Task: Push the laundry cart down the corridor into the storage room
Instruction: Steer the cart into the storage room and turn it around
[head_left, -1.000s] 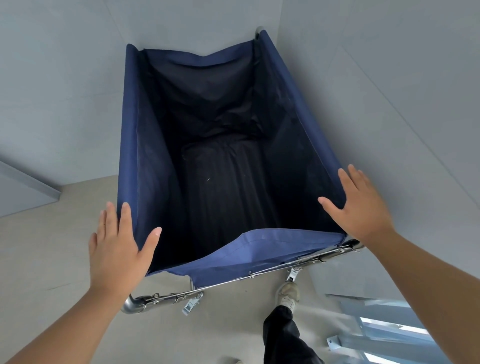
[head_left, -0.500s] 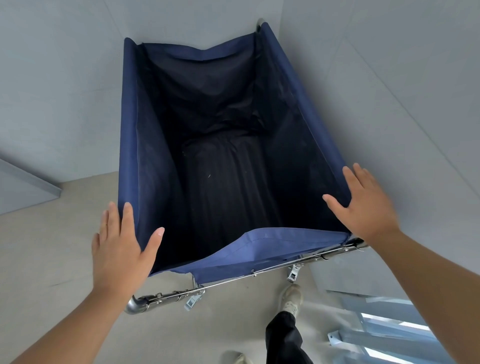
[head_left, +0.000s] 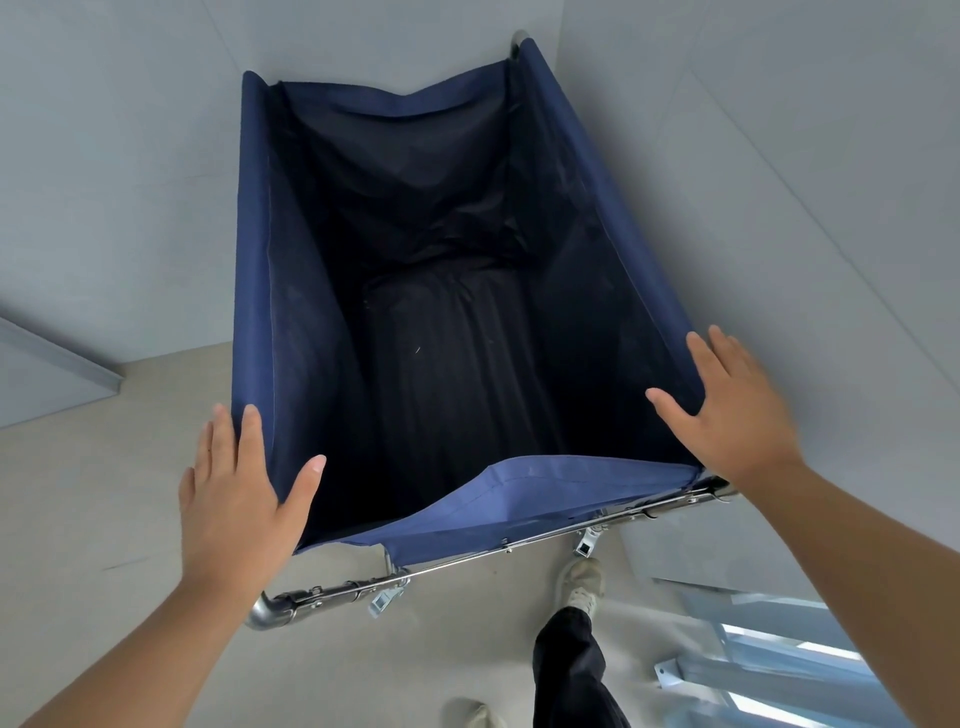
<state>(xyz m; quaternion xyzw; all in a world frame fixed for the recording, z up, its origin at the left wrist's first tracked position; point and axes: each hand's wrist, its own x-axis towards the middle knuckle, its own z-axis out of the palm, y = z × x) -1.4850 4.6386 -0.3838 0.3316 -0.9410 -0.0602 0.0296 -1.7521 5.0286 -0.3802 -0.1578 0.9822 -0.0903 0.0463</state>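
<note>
Change: hands had edged slightly forward along the cart's near corners since the earlier frame; the cart sat a little deeper toward the walls.
Cart: laundry cart (head_left: 270, 291), navy fabric, stood with its far end against the grey wall (head_left: 119, 156) and its right side close along the side wall (head_left: 779, 182).
Room: open floor (head_left: 93, 519) lay to the left.
Left hand: left hand (head_left: 234, 499) was spread flat, fingers wide, over the near-left corner, thumb inside the rim.
Right hand: right hand (head_left: 732, 410) was splayed on the near-right corner, gripping nothing.
Frame: metal bar (head_left: 467, 558) ran below both palms.
Feet: shoe (head_left: 584, 582) stood behind the cart.
</note>
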